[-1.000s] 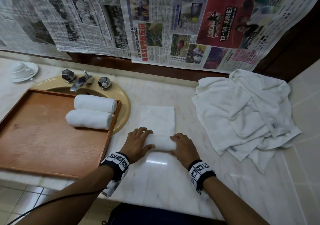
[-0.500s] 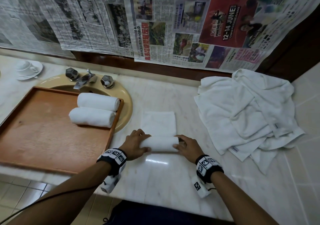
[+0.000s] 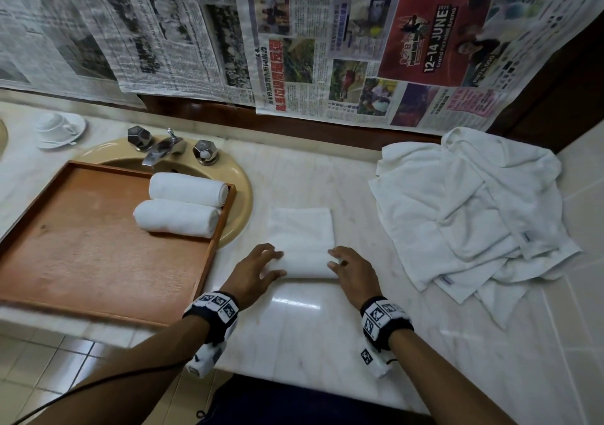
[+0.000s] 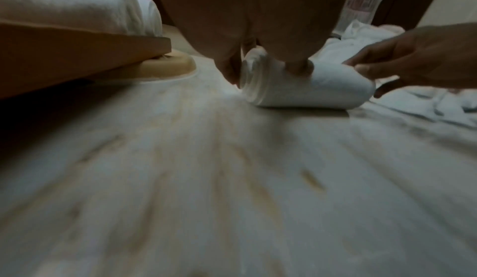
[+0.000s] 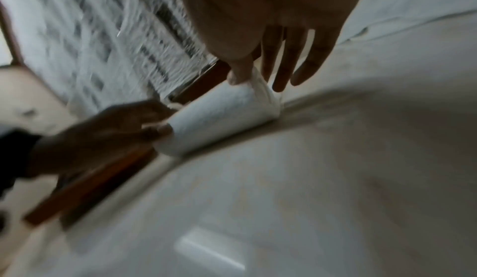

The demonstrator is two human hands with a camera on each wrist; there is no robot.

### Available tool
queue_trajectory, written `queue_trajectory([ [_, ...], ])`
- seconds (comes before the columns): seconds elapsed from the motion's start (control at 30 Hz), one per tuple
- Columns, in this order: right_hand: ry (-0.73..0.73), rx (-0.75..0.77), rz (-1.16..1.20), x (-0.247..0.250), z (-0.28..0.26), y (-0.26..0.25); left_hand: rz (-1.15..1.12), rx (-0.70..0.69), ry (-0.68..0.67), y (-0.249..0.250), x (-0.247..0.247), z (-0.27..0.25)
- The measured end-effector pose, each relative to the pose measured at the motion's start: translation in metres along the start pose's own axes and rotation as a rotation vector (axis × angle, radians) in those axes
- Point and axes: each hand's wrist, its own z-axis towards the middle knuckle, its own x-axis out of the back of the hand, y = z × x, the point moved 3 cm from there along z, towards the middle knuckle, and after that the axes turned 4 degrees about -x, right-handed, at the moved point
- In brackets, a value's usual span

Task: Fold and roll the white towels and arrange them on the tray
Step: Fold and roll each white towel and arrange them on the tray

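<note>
Two rolled towels (image 3: 183,203) lie in the wooden tray (image 3: 81,261); both hands, fingers extended, press a half-rolled towel (image 3: 305,261).

Head view: high, looking forward and down over the counter (image 3: 307,333). Left wrist view: low along the counter, facing right-forward, close. Right wrist view: low, tilted, facing left. All three share the half-rolled towel (image 3: 305,262) (image 4: 307,91) (image 5: 219,116).

Bare forearms each wear a black wristband (image 3: 214,310) with white square-code tags, a thin black cable (image 3: 98,388) trailing below the left band.
</note>
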Motion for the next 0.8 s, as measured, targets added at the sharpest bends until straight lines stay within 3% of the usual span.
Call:
queue_trajectory([
  [0.1,-0.052,0.111,-0.205,0.003,-0.016,0.007,0.027,-0.001,-0.06,-0.011,-0.005,-0.012],
  [0.2,-0.115,0.113,-0.289,0.003,-0.015,0.008,-0.013,0.026,-0.035,-0.013,-0.002,-0.005],
  [0.33,-0.128,-0.005,-0.155,0.004,0.007,0.005,-0.065,0.105,-0.086,-0.012,0.008,0.015],
  [0.5,-0.346,-0.064,-0.095,0.014,0.014,0.007,-0.122,0.193,-0.257,-0.016,0.017,0.021],
  [0.6,-0.399,-0.142,0.032,0.014,0.013,0.016,-0.178,0.252,-0.214,-0.014,0.018,0.022],
  [0.8,-0.302,-0.344,0.065,0.014,0.027,0.016,-0.193,0.362,-0.141,-0.007,0.016,0.035],
])
